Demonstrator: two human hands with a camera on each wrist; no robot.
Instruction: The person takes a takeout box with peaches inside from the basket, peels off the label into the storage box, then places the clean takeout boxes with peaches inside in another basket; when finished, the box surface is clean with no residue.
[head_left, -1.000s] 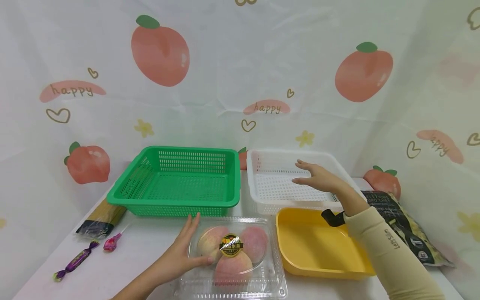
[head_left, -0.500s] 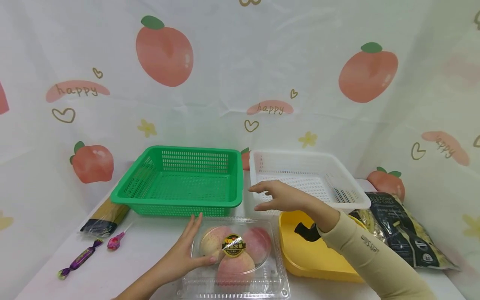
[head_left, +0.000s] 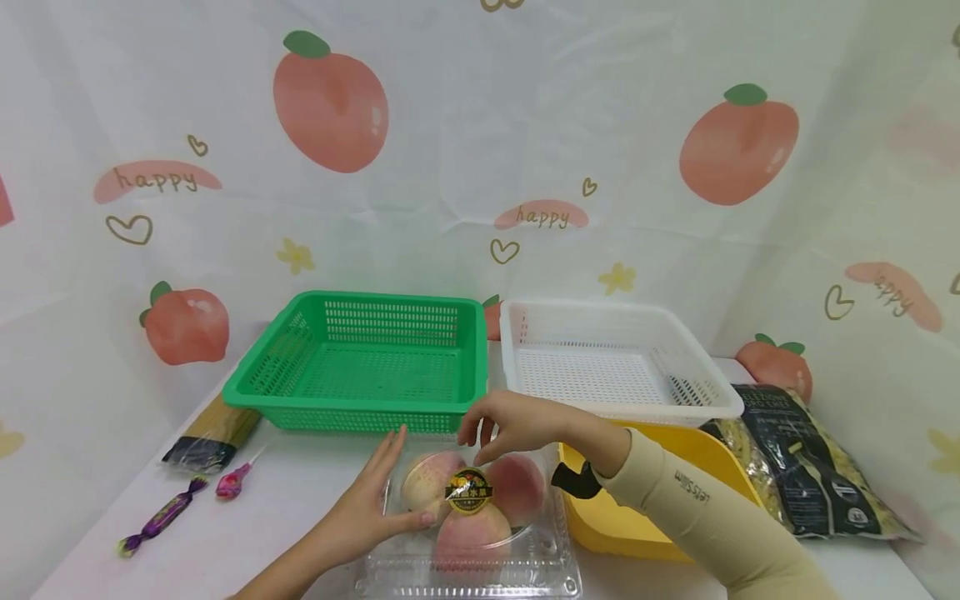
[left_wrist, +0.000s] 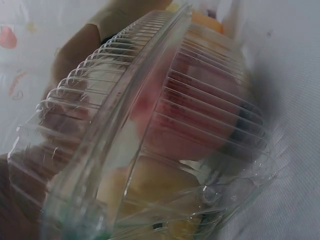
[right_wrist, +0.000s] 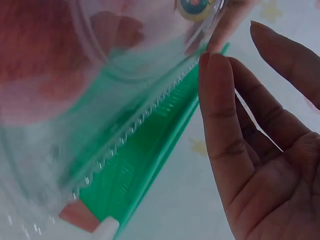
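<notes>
A clear plastic clamshell box [head_left: 536,575] holds three pink-and-yellow peaches [head_left: 472,546] under a lid with a black-and-gold round sticker [head_left: 468,492]. My left hand [head_left: 367,512] lies along the box's left side, fingers extended and thumb over the lid. Above the box's back part hovers my right hand [head_left: 525,423], its fingers bent downward. In the right wrist view, thumb and fingers of the right hand [right_wrist: 265,165] stand apart with nothing between them, the fingertips close to the lid's ridged edge; contact cannot be told. The left wrist view shows the ribbed box side [left_wrist: 200,90] up close.
Behind the box stand a green basket [head_left: 360,406] and a white basket [head_left: 622,410]. A yellow basin [head_left: 630,525] is at the right, with a dark food bag [head_left: 817,467] beyond. At left lie a noodle-like packet [head_left: 213,433], a lollipop [head_left: 233,482] and a purple-wrapped candy [head_left: 161,518].
My right hand has moved left and down from over the white basket to above the peach box, its fingers bending more. The left hand stays on the box.
</notes>
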